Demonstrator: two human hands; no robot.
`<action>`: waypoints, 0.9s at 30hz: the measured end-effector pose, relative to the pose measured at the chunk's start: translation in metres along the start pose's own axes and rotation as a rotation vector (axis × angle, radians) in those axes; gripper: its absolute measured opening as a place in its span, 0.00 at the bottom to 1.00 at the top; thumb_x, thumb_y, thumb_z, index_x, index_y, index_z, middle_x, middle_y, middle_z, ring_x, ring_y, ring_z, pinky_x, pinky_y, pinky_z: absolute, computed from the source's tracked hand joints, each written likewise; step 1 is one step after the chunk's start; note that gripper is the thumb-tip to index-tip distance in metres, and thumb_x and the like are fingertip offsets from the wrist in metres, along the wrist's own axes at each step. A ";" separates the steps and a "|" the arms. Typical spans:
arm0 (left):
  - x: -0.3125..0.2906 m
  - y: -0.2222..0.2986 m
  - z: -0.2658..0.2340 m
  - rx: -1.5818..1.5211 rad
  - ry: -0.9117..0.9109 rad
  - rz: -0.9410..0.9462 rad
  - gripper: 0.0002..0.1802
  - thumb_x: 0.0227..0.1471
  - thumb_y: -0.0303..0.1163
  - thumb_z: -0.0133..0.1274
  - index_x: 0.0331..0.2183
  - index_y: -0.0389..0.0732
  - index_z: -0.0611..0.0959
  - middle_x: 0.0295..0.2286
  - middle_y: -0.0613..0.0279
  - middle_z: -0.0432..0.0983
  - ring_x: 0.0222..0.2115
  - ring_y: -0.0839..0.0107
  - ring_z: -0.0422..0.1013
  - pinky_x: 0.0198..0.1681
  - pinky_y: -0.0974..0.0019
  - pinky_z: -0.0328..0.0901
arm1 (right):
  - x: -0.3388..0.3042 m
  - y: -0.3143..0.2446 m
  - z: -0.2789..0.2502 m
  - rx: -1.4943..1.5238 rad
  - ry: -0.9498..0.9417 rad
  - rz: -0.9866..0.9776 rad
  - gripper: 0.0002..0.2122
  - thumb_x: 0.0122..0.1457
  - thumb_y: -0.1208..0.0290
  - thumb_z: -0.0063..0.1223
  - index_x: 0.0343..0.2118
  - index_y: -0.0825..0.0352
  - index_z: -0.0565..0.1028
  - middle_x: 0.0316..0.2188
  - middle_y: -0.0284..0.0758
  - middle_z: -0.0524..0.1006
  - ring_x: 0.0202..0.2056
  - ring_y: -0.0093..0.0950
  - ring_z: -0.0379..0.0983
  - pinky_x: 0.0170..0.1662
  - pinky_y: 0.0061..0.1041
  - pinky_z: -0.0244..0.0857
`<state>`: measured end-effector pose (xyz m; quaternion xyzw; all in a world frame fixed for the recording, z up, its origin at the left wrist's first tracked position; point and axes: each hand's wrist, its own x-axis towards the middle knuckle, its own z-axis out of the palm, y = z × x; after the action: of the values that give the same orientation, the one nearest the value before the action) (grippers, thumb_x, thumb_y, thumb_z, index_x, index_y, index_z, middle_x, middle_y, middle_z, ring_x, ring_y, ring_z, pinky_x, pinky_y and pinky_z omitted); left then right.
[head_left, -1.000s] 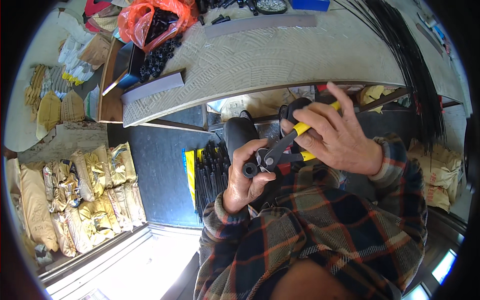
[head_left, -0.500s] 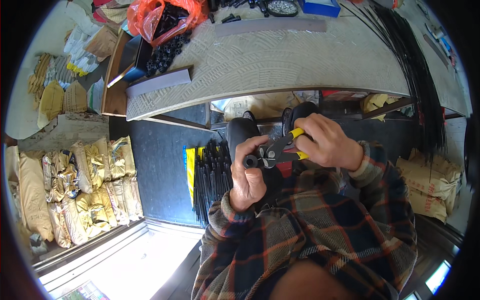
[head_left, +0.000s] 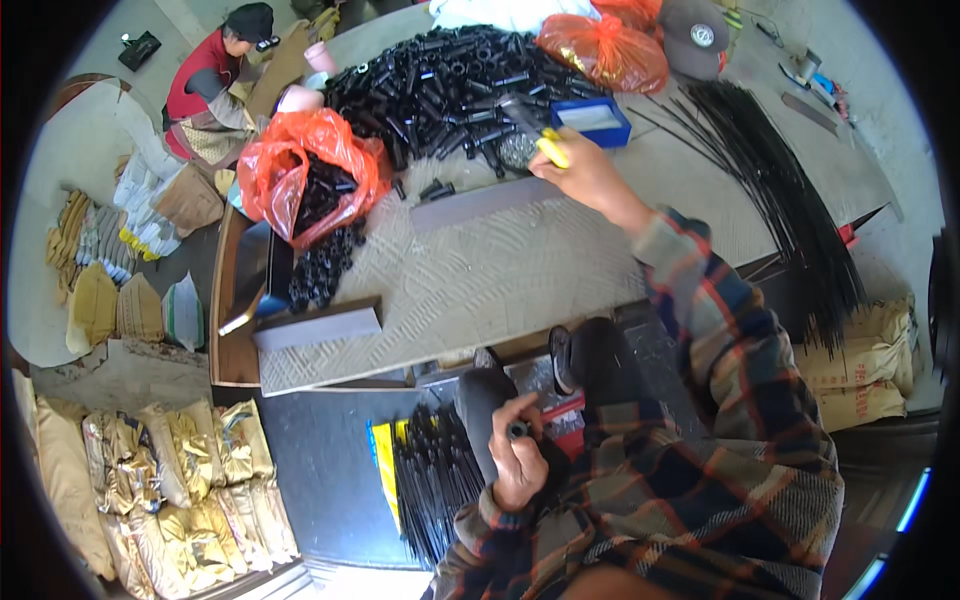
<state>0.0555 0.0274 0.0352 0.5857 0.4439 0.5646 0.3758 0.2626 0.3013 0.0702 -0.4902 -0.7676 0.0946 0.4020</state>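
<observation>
Pliers of dark metal with yellow-sleeved handles (head_left: pixel 551 148) are held above the far part of the grey, pattern-marked table (head_left: pixel 480 290), the right hand (head_left: pixel 590 175) clamped on the handles. Their long axis runs obliquely: the blurred head points away from the person and to the left, toward the heap of glossy black cylindrical parts (head_left: pixel 430 90). The head thus projects beyond the hand, near the open blue rectangular box (head_left: pixel 618 128); whether its jaws are parted cannot be told. The left hand (head_left: pixel 515 465), well apart from the right, is over the lap, fingers and thumb closed around a small black cylindrical piece (head_left: pixel 518 430). Its round end faces up toward the camera, so that its axis appears foreshortened; the rest is hidden by the hand. A pale round emblem shows on the dark grey cap (head_left: pixel 685 45), and red printed characters on the tan sacks (head_left: pixel 860 405), both too small to read with certainty.
</observation>
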 end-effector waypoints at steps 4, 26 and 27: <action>0.009 0.002 -0.005 -0.014 -0.066 -0.006 0.33 0.56 0.55 0.29 0.40 0.32 0.70 0.18 0.64 0.64 0.19 0.77 0.59 0.24 0.74 0.56 | 0.048 0.012 0.021 -0.547 -0.094 -0.026 0.05 0.46 0.73 0.54 0.25 0.68 0.74 0.32 0.39 0.67 0.35 0.38 0.69 0.34 0.36 0.64; 0.035 0.035 -0.010 -0.160 0.093 -0.089 0.39 0.51 0.65 0.26 0.33 0.35 0.71 0.16 0.64 0.63 0.15 0.77 0.59 0.20 0.76 0.54 | -0.118 -0.156 -0.016 1.146 -0.304 0.063 0.06 0.46 0.74 0.60 0.25 0.70 0.75 0.30 0.36 0.68 0.32 0.23 0.63 0.35 0.22 0.59; 0.035 0.042 -0.008 -0.163 0.077 -0.083 0.39 0.50 0.66 0.26 0.32 0.35 0.71 0.18 0.63 0.64 0.16 0.77 0.59 0.20 0.76 0.54 | -0.128 -0.161 -0.014 1.096 -0.258 -0.028 0.07 0.45 0.72 0.61 0.24 0.70 0.76 0.31 0.37 0.68 0.32 0.24 0.63 0.35 0.22 0.58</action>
<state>0.0503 0.0459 0.0868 0.5120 0.4346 0.6049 0.4278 0.1890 0.1109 0.0996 -0.1839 -0.6555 0.5333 0.5021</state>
